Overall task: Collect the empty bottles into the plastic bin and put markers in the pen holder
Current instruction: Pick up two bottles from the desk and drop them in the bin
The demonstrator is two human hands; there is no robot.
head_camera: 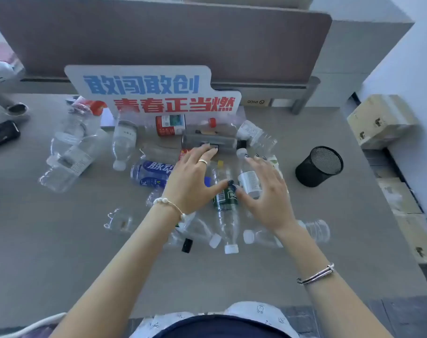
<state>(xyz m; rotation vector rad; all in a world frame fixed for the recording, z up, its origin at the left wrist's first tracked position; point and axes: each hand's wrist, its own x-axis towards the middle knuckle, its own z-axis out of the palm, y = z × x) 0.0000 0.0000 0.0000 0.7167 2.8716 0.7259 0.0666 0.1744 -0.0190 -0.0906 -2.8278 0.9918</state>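
Several empty plastic bottles lie scattered over the grey desk [61,252]. A green-labelled bottle [226,208] lies between my hands, cap toward me. A white-labelled bottle [249,182] lies just under my right hand [268,196], whose fingers are spread above it. My left hand [195,176] hovers flat with fingers apart over a blue-labelled bottle [149,173]; its thumb touches the green-labelled bottle. A red-labelled bottle [171,125] lies at the back. The black mesh pen holder [318,167] stands tilted at the right. I cannot see markers clearly or a plastic bin.
A white sign with blue and red characters [154,90] stands behind the bottles against a brown partition [158,37]. A dark translucent box [207,140] lies beyond my left fingers. Cardboard boxes [378,118] sit off the desk at right. A black device [1,134] lies at far left.
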